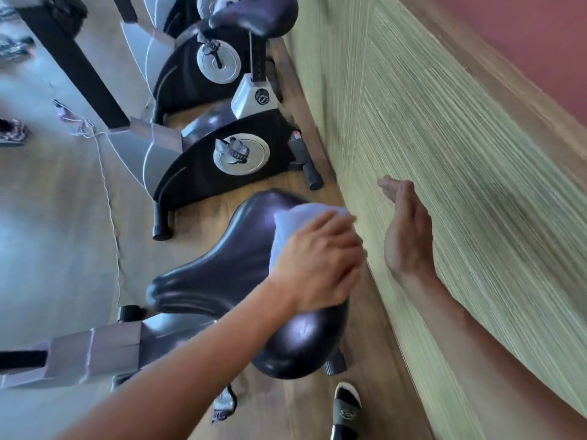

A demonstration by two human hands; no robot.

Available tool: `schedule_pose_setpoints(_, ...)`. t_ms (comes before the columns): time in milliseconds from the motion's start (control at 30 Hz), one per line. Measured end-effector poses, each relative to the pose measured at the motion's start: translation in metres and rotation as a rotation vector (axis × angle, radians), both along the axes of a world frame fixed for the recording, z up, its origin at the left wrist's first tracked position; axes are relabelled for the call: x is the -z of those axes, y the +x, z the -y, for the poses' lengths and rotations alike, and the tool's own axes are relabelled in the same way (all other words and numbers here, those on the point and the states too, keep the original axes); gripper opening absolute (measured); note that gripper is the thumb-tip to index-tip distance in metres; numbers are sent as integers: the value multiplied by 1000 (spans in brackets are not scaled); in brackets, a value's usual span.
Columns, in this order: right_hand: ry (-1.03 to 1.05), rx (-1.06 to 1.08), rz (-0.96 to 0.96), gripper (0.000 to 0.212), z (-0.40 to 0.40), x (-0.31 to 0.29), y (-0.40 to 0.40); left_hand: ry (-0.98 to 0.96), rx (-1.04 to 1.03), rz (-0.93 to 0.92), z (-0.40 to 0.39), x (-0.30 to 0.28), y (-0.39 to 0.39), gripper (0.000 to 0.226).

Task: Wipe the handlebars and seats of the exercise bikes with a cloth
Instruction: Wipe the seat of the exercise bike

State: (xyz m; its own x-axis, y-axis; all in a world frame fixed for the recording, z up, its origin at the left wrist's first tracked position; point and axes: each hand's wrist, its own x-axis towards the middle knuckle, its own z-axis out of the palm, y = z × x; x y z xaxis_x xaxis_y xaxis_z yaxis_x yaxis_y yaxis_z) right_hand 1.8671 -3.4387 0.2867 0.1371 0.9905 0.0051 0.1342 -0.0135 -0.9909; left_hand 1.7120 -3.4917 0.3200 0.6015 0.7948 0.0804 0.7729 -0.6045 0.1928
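- Shoe (347,408), black with pale markings, stands on the wood floor (362,315) at the bottom of the view, just beside the wall
- Left hand (317,262) lies on top of the white cloth (290,227), fingers bent down over it and pressing it onto the nearest seat (222,268); the hand is blurred, so how tightly the fingers close cannot be told
- The cloth sits on the wide rear part of that dark, glossy seat, on the wall side, its edge showing past the fingertips
- Right hand (408,231) hangs in the air between the seat and the green striped wall panel (444,154), fingers straight and together, holding nothing and touching nothing
- The nearest seat's nose points away from the wall, over the grey frame (95,354) of its bike
- Beyond it stands a second exercise bike (222,166), black housing with a silver crank disc and pedal, near the wall
- Farther still, a second seat (257,14) rises on its post above a third bike body (190,68)
- A thin cord (109,198) trails across the pale floor at left
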Motion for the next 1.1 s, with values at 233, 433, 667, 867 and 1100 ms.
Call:
schedule_pose_setpoints(233, -37, -10, -19, 62, -3, -2, 3, 92, -250, 68, -69, -5, -39, 26)
schedule_pose_setpoints(433, -59, -33, 14, 77, -8, -7, -12, -68, 254, 100, 62, 3, -21, 27)
schedule_pose_setpoints(667, -9, -102, 1, 70, -2, -25, -32, 110, -566, 287, -44, 13, -125, 29)
schedule_pose_setpoints(867, -25, -75, -10, 66, 13, -25, -61, 156, -145, 115, 117, 23, -89, 45)
schedule_pose_setpoints(1100, -19, 132, -29, 65, 24, -49, -65, 257, -474, 290, 61, 29, -27, 30)
